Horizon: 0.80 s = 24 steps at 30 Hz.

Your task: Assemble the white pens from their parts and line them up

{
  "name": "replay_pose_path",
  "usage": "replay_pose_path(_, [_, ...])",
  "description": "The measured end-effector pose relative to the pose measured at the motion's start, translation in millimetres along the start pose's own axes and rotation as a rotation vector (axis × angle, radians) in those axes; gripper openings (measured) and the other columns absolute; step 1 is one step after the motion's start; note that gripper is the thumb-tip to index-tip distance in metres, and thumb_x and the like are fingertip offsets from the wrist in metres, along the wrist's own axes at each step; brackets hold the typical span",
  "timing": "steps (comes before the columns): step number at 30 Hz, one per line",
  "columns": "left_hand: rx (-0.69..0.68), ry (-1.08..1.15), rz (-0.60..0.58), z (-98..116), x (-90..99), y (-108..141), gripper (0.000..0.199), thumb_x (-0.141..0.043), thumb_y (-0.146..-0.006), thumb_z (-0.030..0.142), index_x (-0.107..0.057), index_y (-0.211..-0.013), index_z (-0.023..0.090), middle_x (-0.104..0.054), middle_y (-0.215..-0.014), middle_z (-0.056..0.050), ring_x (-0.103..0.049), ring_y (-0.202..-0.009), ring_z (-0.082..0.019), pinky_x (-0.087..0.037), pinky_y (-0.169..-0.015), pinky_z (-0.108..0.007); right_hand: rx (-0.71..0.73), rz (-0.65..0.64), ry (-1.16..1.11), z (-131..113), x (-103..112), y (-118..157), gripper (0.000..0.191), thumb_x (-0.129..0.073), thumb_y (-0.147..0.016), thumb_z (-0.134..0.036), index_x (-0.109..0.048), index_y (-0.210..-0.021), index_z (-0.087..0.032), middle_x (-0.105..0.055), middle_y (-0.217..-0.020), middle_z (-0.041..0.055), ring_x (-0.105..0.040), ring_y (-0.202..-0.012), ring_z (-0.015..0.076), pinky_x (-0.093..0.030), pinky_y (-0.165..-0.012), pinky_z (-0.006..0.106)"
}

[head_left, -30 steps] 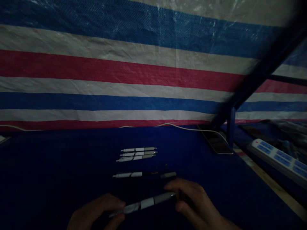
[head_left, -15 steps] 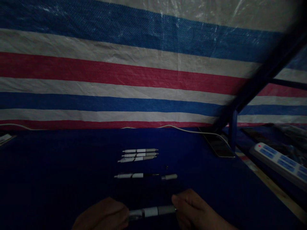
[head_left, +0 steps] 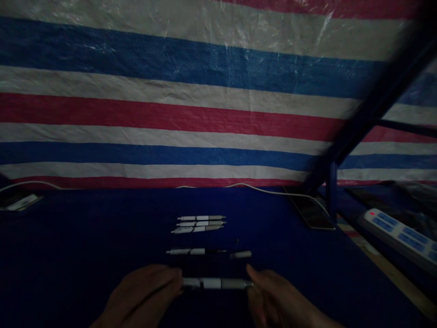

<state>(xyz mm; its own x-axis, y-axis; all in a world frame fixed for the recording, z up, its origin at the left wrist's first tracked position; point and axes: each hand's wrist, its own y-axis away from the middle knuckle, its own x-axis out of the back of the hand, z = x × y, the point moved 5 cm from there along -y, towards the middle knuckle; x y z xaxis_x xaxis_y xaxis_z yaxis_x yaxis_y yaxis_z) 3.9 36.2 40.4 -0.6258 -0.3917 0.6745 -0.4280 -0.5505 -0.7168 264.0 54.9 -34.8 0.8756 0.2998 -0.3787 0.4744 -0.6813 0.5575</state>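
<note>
A white pen (head_left: 210, 283) with a grey grip lies level between my two hands. My left hand (head_left: 145, 294) is closed on its rear end. At the tip end, the thumb and fingers of my right hand (head_left: 273, 291) pinch the pen. Just beyond it lies a second pen (head_left: 187, 251) with its dark front part bared. To the right of that one is a loose grey grip piece (head_left: 241, 254). A tiny dark part (head_left: 237, 240), too small to name, sits above the grip piece. Farther back, three whole pens (head_left: 200, 223) lie side by side.
A phone-like dark slab (head_left: 312, 214) lies at the back right, by a blue metal post (head_left: 331, 189). A white cable (head_left: 269, 191) runs along the rear edge. The power strip (head_left: 399, 234) is far right. Striped sheeting (head_left: 170, 109) hangs behind the blue table (head_left: 85, 241).
Both hands and the pen between them have moved slightly up in the view, and the pen is now more level. The camera has tilted a little; the other pens lie as before.
</note>
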Motion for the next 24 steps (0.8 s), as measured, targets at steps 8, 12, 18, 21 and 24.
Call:
replay_pose_path(8, [0.269,0.024,-0.085,-80.3,-29.6,-55.9,0.007,-0.064,-0.09,0.024,-0.066,-0.094,0.018,-0.073,-0.09,-0.002,-0.071,-0.082,-0.018,-0.059,-0.075,-0.034,0.171,0.049,0.04,-27.0,6.3,-0.4,0.072,-0.042,-0.083,-0.075,-0.062,-0.054,-0.012,-0.04,-0.028,-0.0055,-0.024,-0.021,0.0032,-0.012,-0.024,0.016])
replay_pose_path(12, [0.297,0.047,-0.171,-99.4,-52.5,-65.5,0.016,-0.06,-0.093,0.026,-0.064,-0.105,0.015,-0.068,-0.106,-0.006,-0.068,-0.09,-0.02,-0.056,-0.079,-0.041,0.188,0.049,0.05,-29.2,6.9,-2.3,0.07,-0.042,-0.084,-0.073,-0.061,-0.054,-0.013,-0.036,-0.029,-0.0078,-0.022,-0.022,0.0029,-0.011,-0.025,0.016])
replay_pose_path(18, [0.298,0.036,-0.294,-112.4,-71.4,-67.9,0.021,-0.059,-0.094,0.027,-0.062,-0.112,0.017,-0.066,-0.113,-0.007,-0.067,-0.092,-0.021,-0.055,-0.079,-0.041,0.199,0.051,0.058,-31.1,11.9,-2.3,0.061,-0.051,-0.081,-0.068,-0.061,-0.058,-0.013,-0.041,-0.033,-0.0065,-0.028,-0.025,0.0036,-0.011,-0.028,0.016])
replay_pose_path(21, [0.304,0.019,-0.331,-115.8,-73.6,-64.8,0.021,-0.059,-0.094,0.027,-0.061,-0.113,0.018,-0.065,-0.114,-0.007,-0.067,-0.092,-0.021,-0.055,-0.08,-0.041,0.203,0.044,0.063,-31.8,12.7,-1.7,0.056,-0.054,-0.081,-0.065,-0.06,-0.059,-0.014,-0.043,-0.036,-0.0065,-0.029,-0.026,0.0038,-0.013,-0.029,0.017])
replay_pose_path(24, [0.313,0.009,-0.349,-118.0,-74.7,-64.5,0.021,-0.059,-0.094,0.027,-0.062,-0.112,0.018,-0.065,-0.114,-0.007,-0.066,-0.093,-0.021,-0.055,-0.08,-0.042,0.202,0.055,0.084,-32.8,12.9,-2.1,0.055,-0.052,-0.082,-0.064,-0.059,-0.059,-0.014,-0.042,-0.038,-0.0072,-0.029,-0.028,0.0037,-0.012,-0.029,0.017])
